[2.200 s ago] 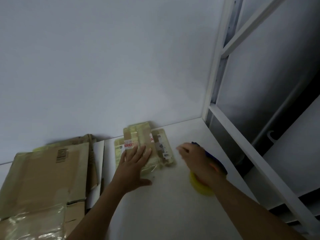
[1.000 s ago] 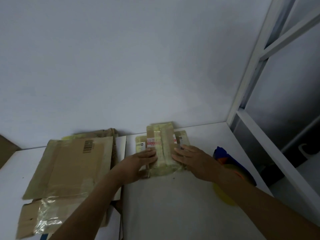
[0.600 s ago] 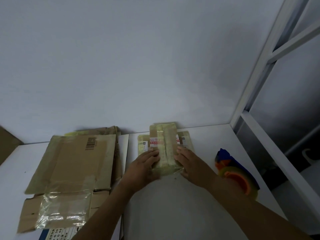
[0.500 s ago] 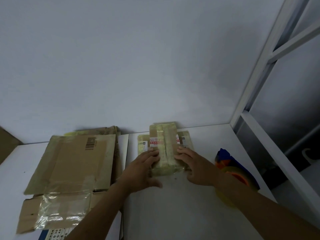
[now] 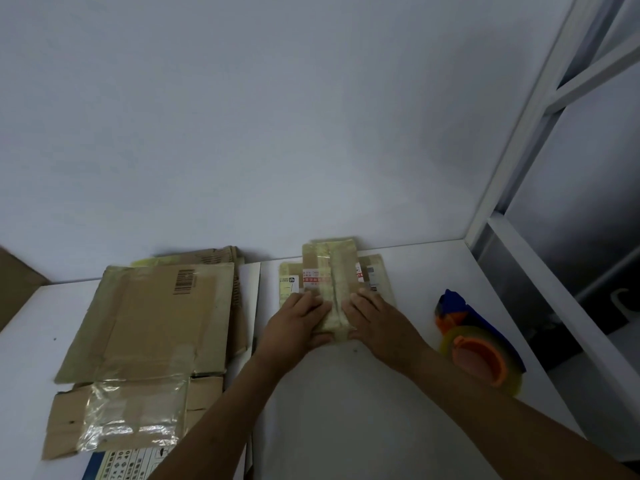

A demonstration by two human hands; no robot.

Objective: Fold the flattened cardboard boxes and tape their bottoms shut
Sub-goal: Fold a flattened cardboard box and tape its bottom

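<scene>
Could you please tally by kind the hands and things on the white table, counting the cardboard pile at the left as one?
Hands: 2, left hand and right hand
Small labelled box: 1
Cardboard pile: 1
Tape dispenser: 1
Total: 5

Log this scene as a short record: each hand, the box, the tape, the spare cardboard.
box: on table, near its far edge
left hand: flat on box, left of seam
right hand: flat on box, right of seam
tape dispenser: on table, right of right hand, untouched
flat cardboard: stacked left of box
</scene>
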